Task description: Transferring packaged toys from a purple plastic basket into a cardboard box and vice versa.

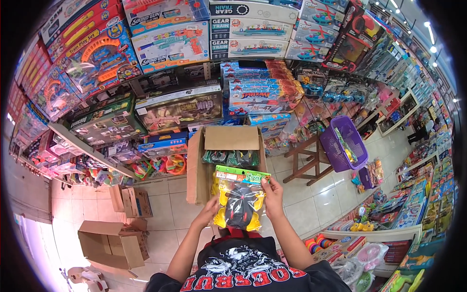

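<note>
I hold a clear plastic bag with a green card header and a black-and-yellow frog toy (240, 204) inside it, out in front of my chest. My left hand (209, 210) grips the bag's lower left edge. My right hand (272, 191) pinches its upper right corner by the header. Just beyond the bag stands an open cardboard box (231, 138) on the tiled floor, with more bagged toys (231, 157) packed inside.
Shelves of boxed toys (180, 109) fill the wall ahead and to the left. A purple basket (343, 143) rests on a wooden stool (311, 160) to the right. Smaller cardboard boxes (116, 241) sit on the floor at lower left. Low toy racks (384, 228) run along the right.
</note>
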### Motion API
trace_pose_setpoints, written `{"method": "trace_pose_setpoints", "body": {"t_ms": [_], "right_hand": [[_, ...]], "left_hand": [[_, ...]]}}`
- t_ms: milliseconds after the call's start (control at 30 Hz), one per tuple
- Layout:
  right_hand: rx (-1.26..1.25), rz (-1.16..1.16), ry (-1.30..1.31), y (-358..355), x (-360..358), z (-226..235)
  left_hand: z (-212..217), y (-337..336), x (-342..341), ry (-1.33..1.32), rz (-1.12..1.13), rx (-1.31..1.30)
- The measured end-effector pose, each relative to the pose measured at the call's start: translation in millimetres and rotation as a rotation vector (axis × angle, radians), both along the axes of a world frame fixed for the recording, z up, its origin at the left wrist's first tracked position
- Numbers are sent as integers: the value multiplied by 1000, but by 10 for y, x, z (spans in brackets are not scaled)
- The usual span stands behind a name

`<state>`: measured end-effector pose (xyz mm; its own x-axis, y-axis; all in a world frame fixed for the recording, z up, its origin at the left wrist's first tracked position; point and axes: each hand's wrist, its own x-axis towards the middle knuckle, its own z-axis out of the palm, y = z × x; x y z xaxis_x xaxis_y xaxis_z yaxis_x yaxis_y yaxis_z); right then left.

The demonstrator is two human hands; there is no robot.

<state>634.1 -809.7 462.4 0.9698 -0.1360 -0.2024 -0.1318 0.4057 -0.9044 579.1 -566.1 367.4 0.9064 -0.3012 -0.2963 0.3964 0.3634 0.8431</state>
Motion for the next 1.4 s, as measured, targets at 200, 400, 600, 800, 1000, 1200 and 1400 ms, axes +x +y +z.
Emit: {"method": "trace_pose_setpoints", "body": {"t_ms": [200,400,600,800,1000,1200,1400], "right_hand": [[-234,-148,41,12,-478,-201],[-605,215,-36,23,-966,-316],[-281,147,13,-124,-1142,-339],[-287,8,81,-606,-1275,-277],[163,-162,149,-1105,-1467,-159],[259,-134,227,-1775,-1603,-211],[-149,-160,265,-2588,-1682,-460]], "left_hand": [[346,-127,-199,-26,-133,122],[333,-393,-272,-109,12,223],[386,-656,-214,-397,-225,321],[613,-1066,-220,-327,-389,176],[201,-1570,-213,-212,-297,303],[281,-2197,-189,-158,-414,257],[274,-2950,-88,-341,-295,324]]}}
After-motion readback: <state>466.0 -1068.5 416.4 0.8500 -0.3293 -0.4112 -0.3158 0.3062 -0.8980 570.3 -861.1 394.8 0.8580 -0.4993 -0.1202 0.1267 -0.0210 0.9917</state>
